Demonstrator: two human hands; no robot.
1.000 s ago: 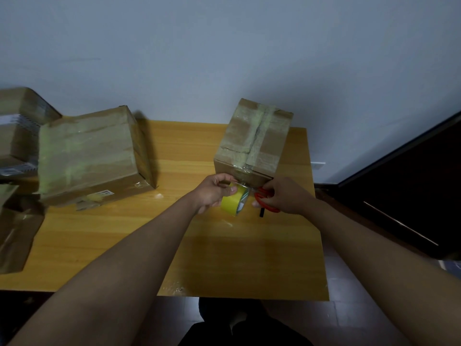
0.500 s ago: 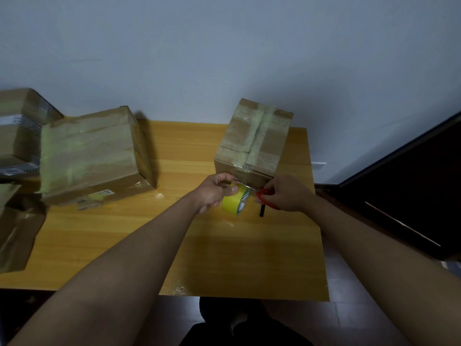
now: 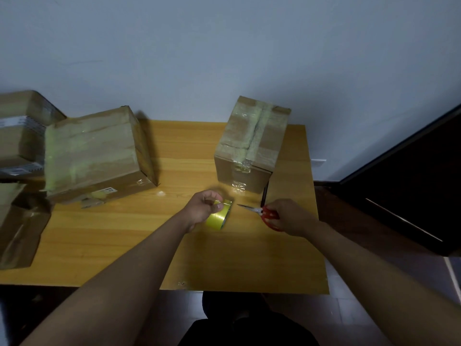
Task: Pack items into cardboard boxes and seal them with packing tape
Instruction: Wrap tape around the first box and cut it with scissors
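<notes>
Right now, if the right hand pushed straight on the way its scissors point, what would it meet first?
The right hand aims its scissors leftward at the yellow tape roll in the left hand; that roll probably comes first, though depth is unclear.

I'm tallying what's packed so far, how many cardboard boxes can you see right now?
4. One taped box stands at the table's far right; a larger taped box sits far left; another box lies behind it at the frame edge; an open box is lower left. More may be off-frame.

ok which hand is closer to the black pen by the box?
Right. The right hand, gripping the red scissors, sits just below the black pen; the left hand, holding the tape roll, is farther left.
</notes>
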